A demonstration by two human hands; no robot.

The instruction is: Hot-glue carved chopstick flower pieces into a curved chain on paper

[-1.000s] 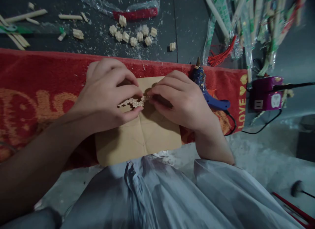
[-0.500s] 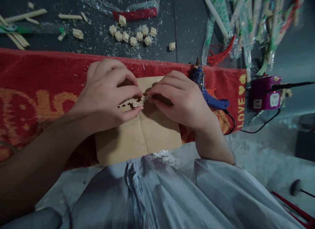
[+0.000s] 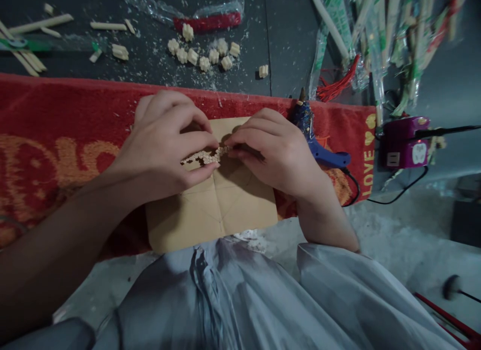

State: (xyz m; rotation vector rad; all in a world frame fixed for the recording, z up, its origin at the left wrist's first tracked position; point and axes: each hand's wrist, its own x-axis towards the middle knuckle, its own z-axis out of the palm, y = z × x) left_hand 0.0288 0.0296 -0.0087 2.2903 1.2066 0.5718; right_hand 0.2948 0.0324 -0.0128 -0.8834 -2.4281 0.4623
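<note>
Between my hands is a pale lattice of small joined wooden pieces (image 3: 207,158), over a tan sheet (image 3: 203,217) with a centre crease and drawn lines. My left hand (image 3: 173,144) is closed on its left part, thumb below and fingers above. At its right end my right hand (image 3: 272,147) pinches the lattice between thumb and fingertips; those fingers partly hide that end. A blue glue gun (image 3: 313,139) lies just right of my right hand, its dark nozzle pointing away from me.
Under the sheet lies a red towel (image 3: 67,109) with yellow patterns. Beyond it, several flower-shaped wooden clusters (image 3: 205,64) and sticks (image 3: 41,24) rest on the dark table (image 3: 146,71) among shavings. Plastic-wrapped stick bundles (image 3: 383,34) and a purple power cube (image 3: 404,142) with cables are at right.
</note>
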